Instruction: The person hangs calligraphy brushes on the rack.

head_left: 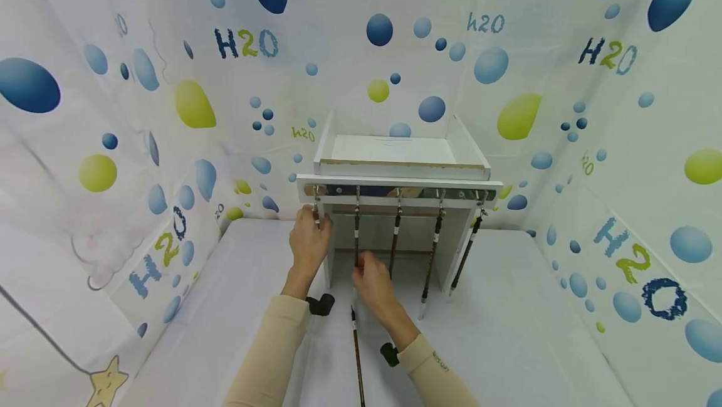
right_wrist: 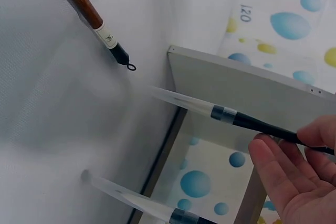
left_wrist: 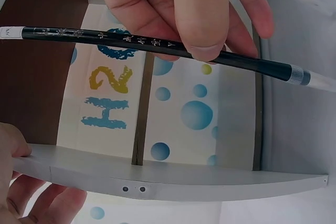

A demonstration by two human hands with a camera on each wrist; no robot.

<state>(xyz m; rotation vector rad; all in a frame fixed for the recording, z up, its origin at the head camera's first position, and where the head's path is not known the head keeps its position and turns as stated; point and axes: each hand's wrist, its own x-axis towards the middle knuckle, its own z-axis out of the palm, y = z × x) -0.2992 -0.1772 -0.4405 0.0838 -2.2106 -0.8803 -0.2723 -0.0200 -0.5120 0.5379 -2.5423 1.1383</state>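
A white wooden rack (head_left: 395, 181) carries a row of metal hooks along its front, and several calligraphy brushes hang from them. My right hand (head_left: 375, 281) pinches the lower black part of the second brush from the left (right_wrist: 262, 127), its thumb on the handle. That brush has a clear cap over its tip and stays upright under its hook. At the leftmost hook, my left hand (head_left: 310, 241) grips the rack's left side panel (left_wrist: 173, 179), thumb on one side and fingers on the other. Another brush (head_left: 357, 347) with a loop on its end lies on the table in front.
Two more hanging brushes nearest the right are one brush (head_left: 433, 250) and the slanted outermost brush (head_left: 467, 250). On top of the rack sits a shallow white tray (head_left: 403, 165). The white table (head_left: 524, 332) is enclosed by a curtain (head_left: 350, 37) printed with bubbles.
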